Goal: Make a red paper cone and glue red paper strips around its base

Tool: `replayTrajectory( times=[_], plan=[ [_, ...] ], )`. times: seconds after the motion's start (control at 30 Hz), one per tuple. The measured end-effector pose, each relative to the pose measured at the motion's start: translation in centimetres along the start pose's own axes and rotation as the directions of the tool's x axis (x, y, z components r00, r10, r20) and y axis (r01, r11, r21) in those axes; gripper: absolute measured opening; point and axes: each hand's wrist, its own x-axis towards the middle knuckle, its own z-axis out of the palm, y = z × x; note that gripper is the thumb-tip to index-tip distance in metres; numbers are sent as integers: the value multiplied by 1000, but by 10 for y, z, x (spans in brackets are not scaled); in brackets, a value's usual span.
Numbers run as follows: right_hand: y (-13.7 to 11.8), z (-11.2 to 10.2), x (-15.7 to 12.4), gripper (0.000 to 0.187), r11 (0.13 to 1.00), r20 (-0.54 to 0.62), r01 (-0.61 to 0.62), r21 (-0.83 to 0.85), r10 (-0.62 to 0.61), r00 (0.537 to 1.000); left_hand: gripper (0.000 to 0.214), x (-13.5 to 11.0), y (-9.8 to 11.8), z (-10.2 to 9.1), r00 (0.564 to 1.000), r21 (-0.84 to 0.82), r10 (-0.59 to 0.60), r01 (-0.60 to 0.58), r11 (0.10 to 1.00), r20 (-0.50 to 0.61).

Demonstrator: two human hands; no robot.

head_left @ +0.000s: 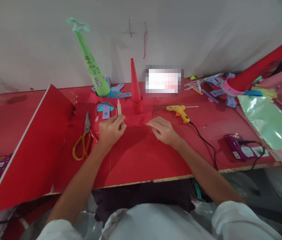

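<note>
My left hand is closed, its thumb and fingers pinched at the left end of a red strip, which looks like paper or felt. My right hand pinches the strip's right end, so it spans the gap between my hands just above the red table. A slim white stick-like thing rises beside my left thumb; whether I grip it is unclear. Behind the strip stands a narrow red cone. Scissors with orange-yellow handles and a red-handled tool lie left of my left hand.
A yellow glue gun lies on the right, its black cord running to a purple power strip. A red board leans at left. Farther back stand a green cone and purple strips. Green film lies far right.
</note>
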Motion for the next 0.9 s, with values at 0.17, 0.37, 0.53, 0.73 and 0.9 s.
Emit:
replayTrajectory(
  times=[0.17,0.37,0.53,0.73,0.9],
  plan=[
    [-12,0,4,60,1000,132,-18,17,15,991,26,-12,19,10,868,-66,435,-462,885,-241],
    [-21,0,7,47,994,173,32,102,-49,984,23,-17,43,17,791,-114,560,-598,794,-246],
    [-17,-1,6,25,992,38,-92,91,88,995,26,-20,41,24,816,-165,554,-577,800,-165],
    [15,-1,0,29,876,15,-343,-338,369,929,25,-19,26,29,898,-280,414,-439,854,-148],
    [32,1,-9,31,786,11,-392,-478,452,892,25,-19,21,33,912,-308,378,-409,859,-157]
  ],
)
